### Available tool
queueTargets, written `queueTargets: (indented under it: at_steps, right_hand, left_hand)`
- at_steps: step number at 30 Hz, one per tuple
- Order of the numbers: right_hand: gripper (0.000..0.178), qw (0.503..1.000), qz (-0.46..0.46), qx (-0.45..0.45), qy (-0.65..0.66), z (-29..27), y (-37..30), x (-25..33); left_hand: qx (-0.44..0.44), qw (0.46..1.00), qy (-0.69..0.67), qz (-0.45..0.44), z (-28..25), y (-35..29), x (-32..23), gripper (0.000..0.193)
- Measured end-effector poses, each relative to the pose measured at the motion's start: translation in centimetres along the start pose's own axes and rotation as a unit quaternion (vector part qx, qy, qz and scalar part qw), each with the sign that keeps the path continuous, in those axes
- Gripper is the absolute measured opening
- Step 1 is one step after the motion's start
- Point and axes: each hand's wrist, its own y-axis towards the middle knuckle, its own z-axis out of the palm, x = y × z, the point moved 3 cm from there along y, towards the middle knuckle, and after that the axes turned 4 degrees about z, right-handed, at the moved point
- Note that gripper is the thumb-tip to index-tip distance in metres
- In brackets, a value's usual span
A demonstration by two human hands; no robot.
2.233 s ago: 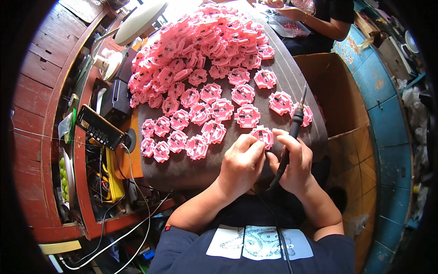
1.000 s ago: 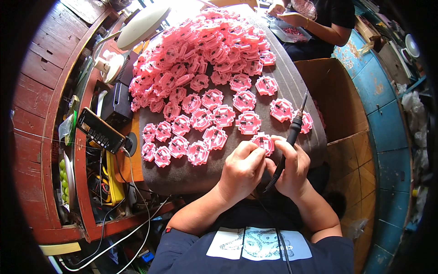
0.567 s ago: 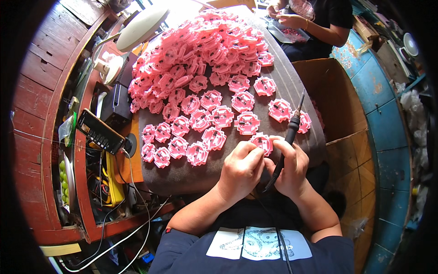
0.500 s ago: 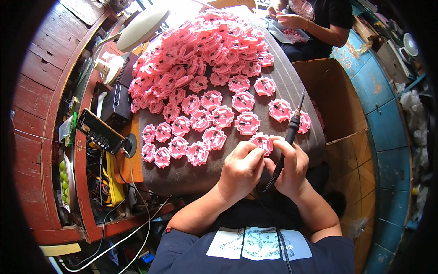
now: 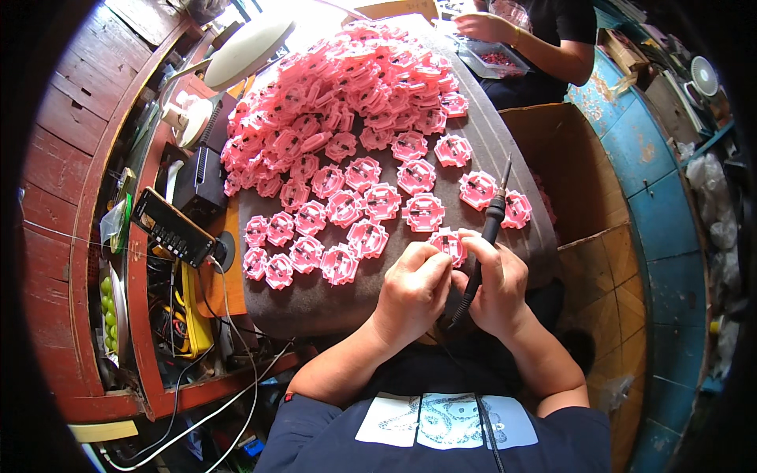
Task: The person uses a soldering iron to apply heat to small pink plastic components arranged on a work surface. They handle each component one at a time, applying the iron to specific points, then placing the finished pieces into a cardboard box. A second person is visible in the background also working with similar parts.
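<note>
Just beyond the table's near edge, a pink octagonal plastic part (image 5: 448,246) with a dark middle is at the fingertips of both hands. My left hand (image 5: 412,292) is closed in a pinch at its left side; the fingertips are partly hidden. My right hand (image 5: 498,290) touches its right side and carries a black-handled soldering iron (image 5: 494,221) between thumb and fingers. The iron's metal tip points away, up past other pink parts (image 5: 478,190). Several similar parts lie spread out face up, and a large heap of pink parts (image 5: 339,87) covers the far table.
A grey mat (image 5: 315,311) covers the table. To the left are a phone (image 5: 172,227) on a stand, a lamp (image 5: 251,51), a black box (image 5: 201,180) and cables. On the right stands an open cardboard box (image 5: 564,150). Across the table, a person's hand (image 5: 482,27) is near a plastic tray (image 5: 493,59).
The view has shifted slightly. Both hands keep nearly the same pose around the pink part, and the soldering iron stays in my right hand. The other person's hand has moved a little.
</note>
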Motion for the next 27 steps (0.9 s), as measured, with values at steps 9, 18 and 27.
queueTargets:
  at_steps: [9, 18, 27]
  right_hand:
    - [0.066, 0.998, 0.030, -0.036, -0.029, 0.0, 0.1, 0.6]
    - [0.061, 0.990, 0.087, -0.070, -0.089, -1.1, 0.3, -0.5]
    - [0.054, 0.992, 0.037, -0.096, -0.074, -1.6, 0.5, -1.6]
  left_hand:
    - [-0.007, 0.997, 0.075, -0.023, -1.6, 2.0, 0.9, 0.026]
    - [0.043, 0.990, 0.130, -0.032, -0.2, 2.6, 1.5, 0.019]
    - [0.067, 0.995, 0.072, 0.031, -1.7, 0.5, 0.8, 0.019]
